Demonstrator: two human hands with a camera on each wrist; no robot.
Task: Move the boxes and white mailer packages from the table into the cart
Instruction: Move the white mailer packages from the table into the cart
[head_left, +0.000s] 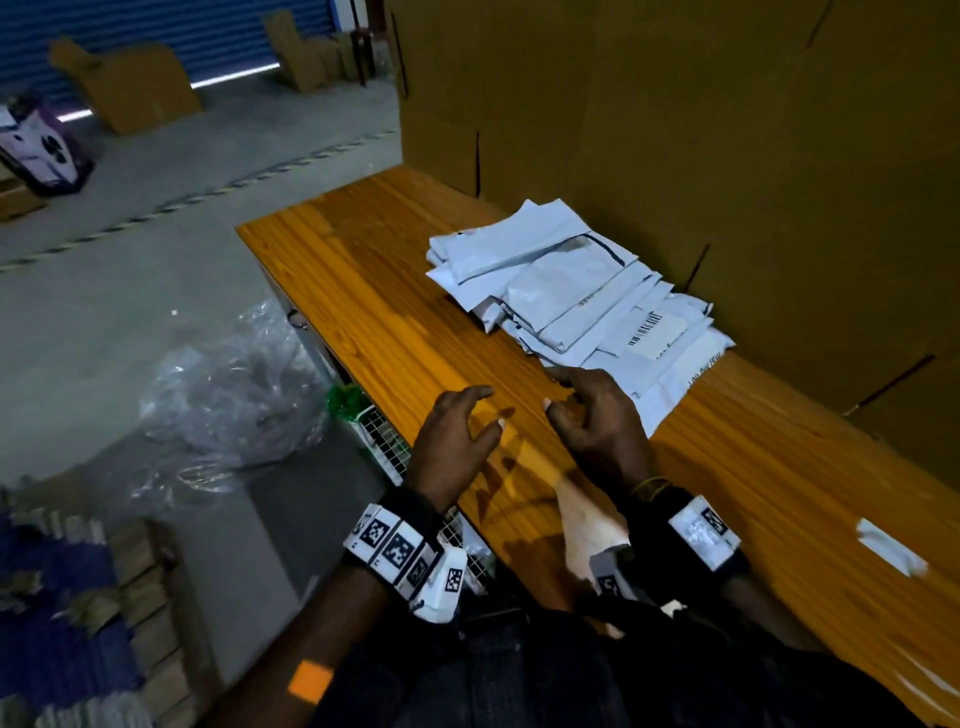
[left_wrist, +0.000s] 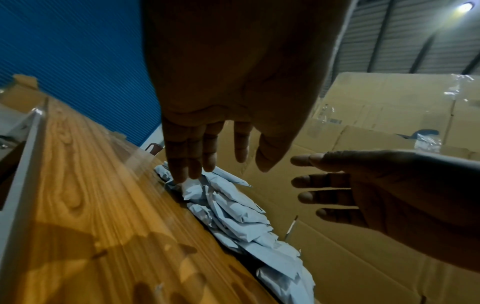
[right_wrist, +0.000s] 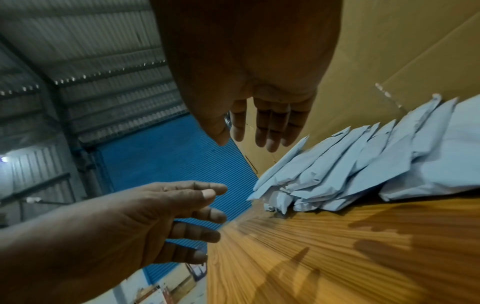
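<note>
Both hands are over the wooden bench with palms facing one another and nothing held. The left hand has a wide, empty grip, with fingers spread and only slightly bent, and it is above the near edge of the bench, apart from the packages. The right hand also has a wide, empty grip; its fingers are loosely extended and its fingertips reach the near corner of the pile of white mailer packages. Whether they actually touch the lowest package cannot be determined from any view. The pile is fanned and overlapping on the far side of the bench, against a wall of large cardboard cartons; one package near the top shows a barcode label. A wire-mesh cart is partly visible below the bench's near edge, beside the left hand. Crumpled clear plastic film lies on the floor to the left. A small white scrap rests on the bench at right.
</note>
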